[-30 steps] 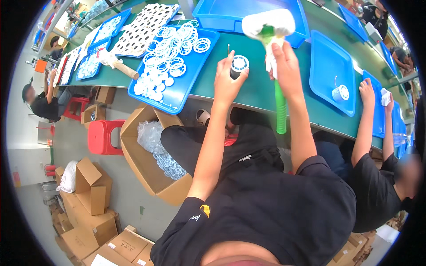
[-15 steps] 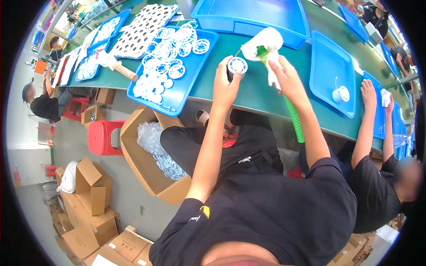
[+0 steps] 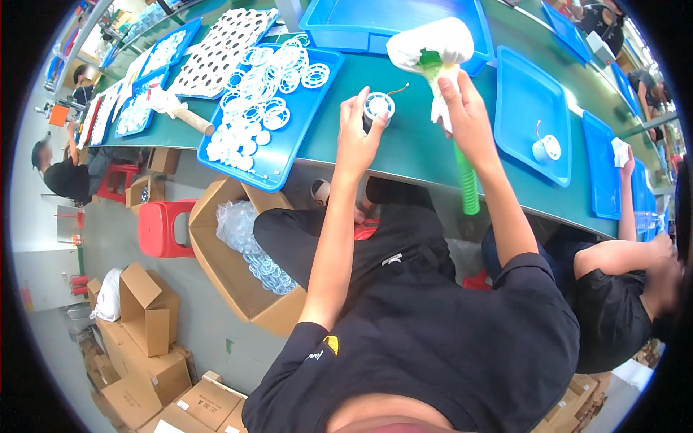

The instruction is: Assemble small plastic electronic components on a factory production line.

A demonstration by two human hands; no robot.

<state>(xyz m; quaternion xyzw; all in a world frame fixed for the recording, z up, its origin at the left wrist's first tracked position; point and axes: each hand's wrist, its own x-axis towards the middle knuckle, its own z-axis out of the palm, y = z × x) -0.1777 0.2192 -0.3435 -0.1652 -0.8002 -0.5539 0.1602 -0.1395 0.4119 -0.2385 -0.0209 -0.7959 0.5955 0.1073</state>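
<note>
My left hand [image 3: 354,141] grips a small round motor-like part [image 3: 377,108] with a white slotted top and a thin wire sticking out, at the table's near edge. Closed round the green ribbed handle of a mallet, my right hand [image 3: 471,123] keeps it raised to the right of that part. White cloth wraps the mallet head [image 3: 440,40], and a green patch shows through. The head is apart from the round part. To the left, a blue tray [image 3: 292,155] carries many white rings and small white discs.
A similar white part [image 3: 547,148] lies in a blue tray [image 3: 509,108] on the right. Behind stands a deep blue bin [image 3: 346,36]. Another cloth-wrapped mallet [image 3: 191,119] rests at left. A co-worker [image 3: 610,310] sits close on my right. A cardboard box [image 3: 216,267] stands below the table.
My right hand has lifted the mallet up and away from the round part. My left hand still holds that part. The co-worker's one hand has left the table and is near their head.
</note>
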